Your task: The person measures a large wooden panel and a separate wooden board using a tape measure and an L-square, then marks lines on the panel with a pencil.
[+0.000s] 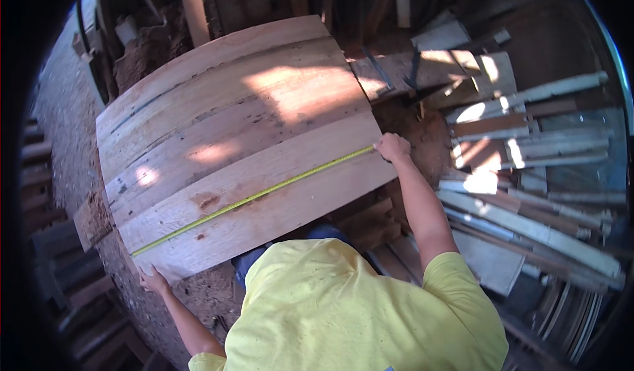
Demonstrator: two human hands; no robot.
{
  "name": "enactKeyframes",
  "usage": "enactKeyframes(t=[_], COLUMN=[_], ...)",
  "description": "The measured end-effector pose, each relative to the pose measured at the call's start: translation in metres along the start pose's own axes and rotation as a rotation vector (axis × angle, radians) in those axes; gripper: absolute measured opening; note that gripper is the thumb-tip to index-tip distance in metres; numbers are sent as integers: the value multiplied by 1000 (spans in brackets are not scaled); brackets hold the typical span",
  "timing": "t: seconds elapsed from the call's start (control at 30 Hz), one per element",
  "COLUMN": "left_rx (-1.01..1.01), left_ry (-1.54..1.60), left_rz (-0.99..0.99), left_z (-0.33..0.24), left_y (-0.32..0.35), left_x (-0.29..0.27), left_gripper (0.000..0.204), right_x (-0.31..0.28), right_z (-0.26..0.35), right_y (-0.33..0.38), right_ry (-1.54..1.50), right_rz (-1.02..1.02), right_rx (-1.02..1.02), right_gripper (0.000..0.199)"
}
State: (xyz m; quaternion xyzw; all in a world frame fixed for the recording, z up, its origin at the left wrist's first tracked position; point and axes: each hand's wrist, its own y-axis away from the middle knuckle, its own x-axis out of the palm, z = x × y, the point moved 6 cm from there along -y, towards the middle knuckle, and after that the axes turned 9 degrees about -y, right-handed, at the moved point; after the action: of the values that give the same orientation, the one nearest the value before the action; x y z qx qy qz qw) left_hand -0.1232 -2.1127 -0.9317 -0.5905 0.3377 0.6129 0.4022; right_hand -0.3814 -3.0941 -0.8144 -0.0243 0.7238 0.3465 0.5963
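A wide panel of several joined wooden boards lies before me, with grain cracks, dark knots and patches of sunlight. Across its near board runs a yellow tape measure, stretched from the left edge up to the right edge. At the right edge, my right hand is closed on the tape's end; whether a case sits inside the fist is hidden. My left hand grips the panel's near left corner, just below the tape's left end, thumb toward the top face and the other fingers partly hidden.
Stacked wooden strips and planks fill the right side. A dark metal clamp-like tool stands by a wooden bench top beyond the panel. Upright boards lean at the back. More dark timber lies at the left.
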Motion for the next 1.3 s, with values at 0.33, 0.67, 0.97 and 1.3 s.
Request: enactKeyframes(t=[0.33, 0.67, 0.97, 1.3], left_rx=[-312, -352, -373, -114], left_ry=[-226, 184, 372, 60], left_rz=[452, 585, 569, 625], left_z=[25, -125, -187, -244], left_y=[370, 361, 329, 314], left_x=[-15, 7, 21, -18], left_gripper=[78, 83, 93, 69], right_x=[10, 21, 28, 20], right_z=[-40, -61, -51, -63], right_y=[-81, -123, -129, -117], right_ry=[-100, -280, -242, -241], right_rz=[211, 427, 464, 326], right_rx=[-161, -174, -212, -148], right_gripper=[25, 25, 25, 37])
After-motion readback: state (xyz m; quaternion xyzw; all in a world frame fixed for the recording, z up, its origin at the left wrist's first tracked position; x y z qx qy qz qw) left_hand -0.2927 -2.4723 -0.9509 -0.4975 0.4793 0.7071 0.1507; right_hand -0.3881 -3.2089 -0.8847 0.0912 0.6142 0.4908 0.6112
